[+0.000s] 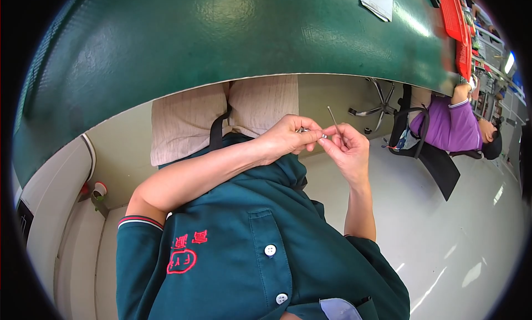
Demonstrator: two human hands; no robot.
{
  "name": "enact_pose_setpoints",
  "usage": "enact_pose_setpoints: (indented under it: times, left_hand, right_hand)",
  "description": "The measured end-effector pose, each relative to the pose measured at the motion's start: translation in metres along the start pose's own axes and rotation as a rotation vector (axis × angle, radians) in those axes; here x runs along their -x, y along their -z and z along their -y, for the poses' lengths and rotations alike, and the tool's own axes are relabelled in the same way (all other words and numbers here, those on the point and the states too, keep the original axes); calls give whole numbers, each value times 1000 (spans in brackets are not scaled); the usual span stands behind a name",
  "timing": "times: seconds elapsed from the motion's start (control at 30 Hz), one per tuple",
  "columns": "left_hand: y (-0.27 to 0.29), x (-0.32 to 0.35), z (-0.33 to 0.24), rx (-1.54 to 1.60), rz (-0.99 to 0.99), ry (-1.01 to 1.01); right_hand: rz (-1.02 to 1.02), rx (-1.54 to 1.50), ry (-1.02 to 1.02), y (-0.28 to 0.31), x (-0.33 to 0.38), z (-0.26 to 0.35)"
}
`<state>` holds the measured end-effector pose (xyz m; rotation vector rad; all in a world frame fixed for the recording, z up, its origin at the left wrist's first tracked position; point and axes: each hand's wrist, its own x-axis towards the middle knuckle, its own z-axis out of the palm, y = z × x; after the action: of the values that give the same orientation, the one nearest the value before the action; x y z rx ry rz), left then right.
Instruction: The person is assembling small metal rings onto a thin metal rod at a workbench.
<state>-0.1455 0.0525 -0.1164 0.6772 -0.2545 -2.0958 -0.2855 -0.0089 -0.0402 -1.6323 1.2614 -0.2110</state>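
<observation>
Both hands meet in front of my waist, just below the near edge of the green table. Between the curled fingers of my left hand sits a small shiny metal part, mostly covered, so its kind cannot be made out. My right hand pinches with thumb and fingers; a thin metal rod sticks up out of it, its lower end hidden in the grip. The fingertips of the two hands touch or nearly touch, with a bright bit of metal showing there.
The green tabletop spans the front, with white papers at its far side. Red plastic baskets stand at the far right. A person in purple sits there on a black chair. Beside it is a wheeled chair base.
</observation>
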Motion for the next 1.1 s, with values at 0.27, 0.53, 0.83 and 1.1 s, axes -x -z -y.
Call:
enact_pose_setpoints:
  times: [0.27, 0.53, 0.83, 1.1]
  left_hand:
    - [-3, 1, 0, 38, 12, -5]
    - [-3, 6, 1, -3, 23, 26]
    - [-7, -1, -3, -3, 15, 3]
    - [-8, 12, -6, -11, -135, -39]
  right_hand:
    - [-19, -26, 100, 1, 3, -6]
    - [147, -1418, -396, 8, 11, -30]
    - [171, -1673, -422, 12, 11, -24]
    - [103, -181, 382, -9, -45, 125]
